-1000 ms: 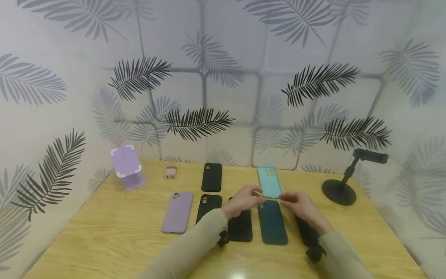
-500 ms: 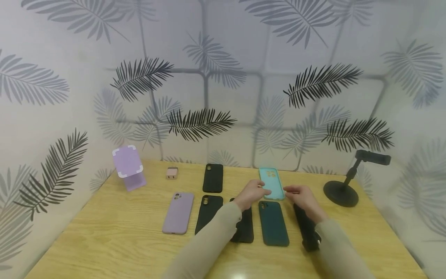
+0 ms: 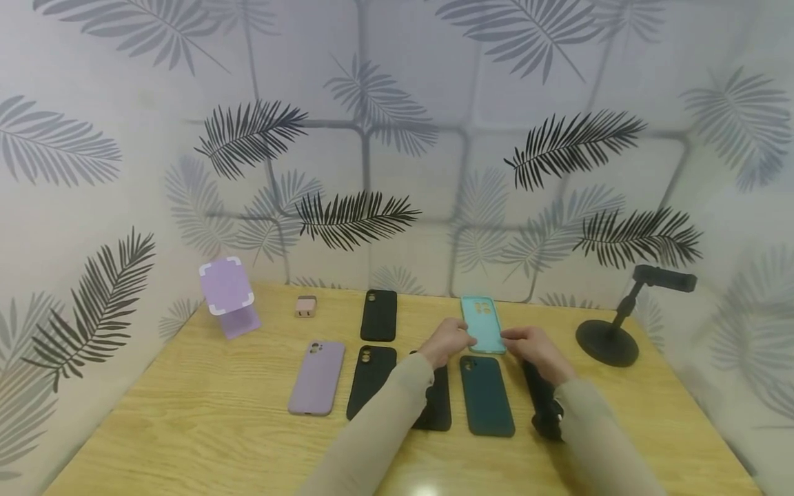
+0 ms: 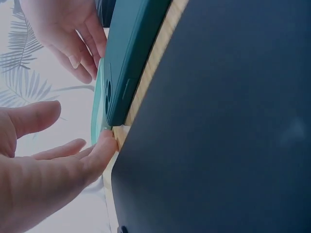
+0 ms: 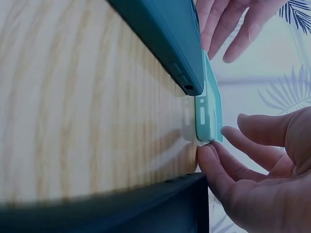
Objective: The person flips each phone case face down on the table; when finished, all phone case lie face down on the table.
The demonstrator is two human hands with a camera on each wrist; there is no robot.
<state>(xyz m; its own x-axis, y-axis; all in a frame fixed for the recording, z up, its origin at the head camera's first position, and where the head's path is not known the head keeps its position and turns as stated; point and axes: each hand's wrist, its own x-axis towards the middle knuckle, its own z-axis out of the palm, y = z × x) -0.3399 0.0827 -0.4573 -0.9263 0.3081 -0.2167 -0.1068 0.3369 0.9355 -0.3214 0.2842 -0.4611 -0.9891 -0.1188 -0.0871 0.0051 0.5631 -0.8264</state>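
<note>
A turquoise phone case (image 3: 484, 325) lies flat near the back of the table, with camera cutouts at its far end. My left hand (image 3: 443, 342) is at its left side, and in the left wrist view its extended fingertips (image 4: 108, 141) touch the case's edge. At the opposite side is my right hand (image 3: 536, 353); its fingertips (image 5: 206, 154) touch the case's corner in the right wrist view, the thumb held apart. Just nearer lies a dark teal phone case (image 3: 486, 398). Black cases lie under both forearms, a left one (image 3: 439, 403) and a right one (image 3: 538, 386), both partly hidden.
Further left lie a lilac case (image 3: 316, 379), a black case (image 3: 370, 375) partly behind the left sleeve, and another black case (image 3: 378, 315) behind it. A pink charger plug (image 3: 305, 306) and lilac stand (image 3: 228, 293) are at back left. A black stand (image 3: 608, 342) is at right.
My left hand has moved right, from beside the dark teal case's top to the turquoise case's left side. My right hand has shifted slightly away from me along the right side. The cases look unmoved.
</note>
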